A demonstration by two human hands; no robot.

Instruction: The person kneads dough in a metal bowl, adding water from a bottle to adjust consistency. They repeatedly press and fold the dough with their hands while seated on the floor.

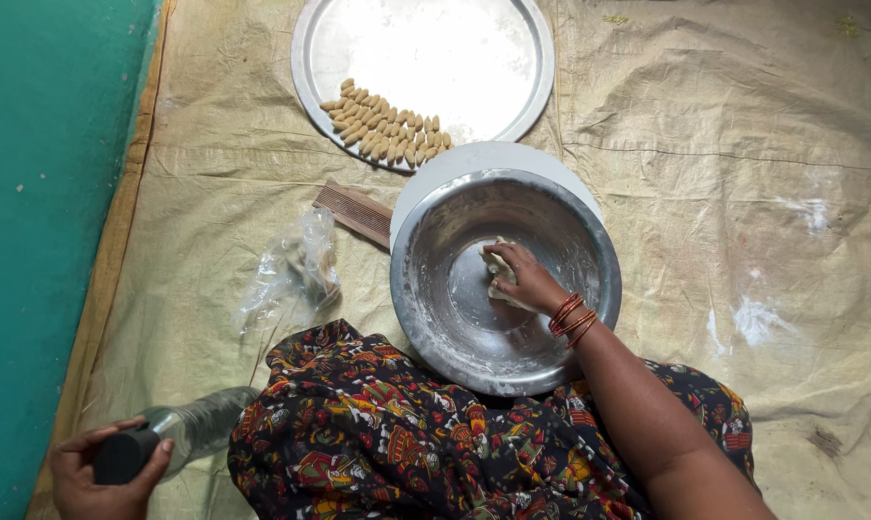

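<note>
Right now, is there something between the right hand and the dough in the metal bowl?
No. The right hand already lies on the dough inside the metal bowl, touching it directly. Nothing visible stands between them.

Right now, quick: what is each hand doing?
Left hand: closed around the dark cap of a clear bottle.
Right hand: pressed on dough in the bowl.

My right hand (524, 279) reaches forward, arm stretched out, fingers curled down and pressing, orange bangles on the wrist. My left hand (103, 472) sits low by my side, fingers wrapped tight, thumb across the top.
</note>
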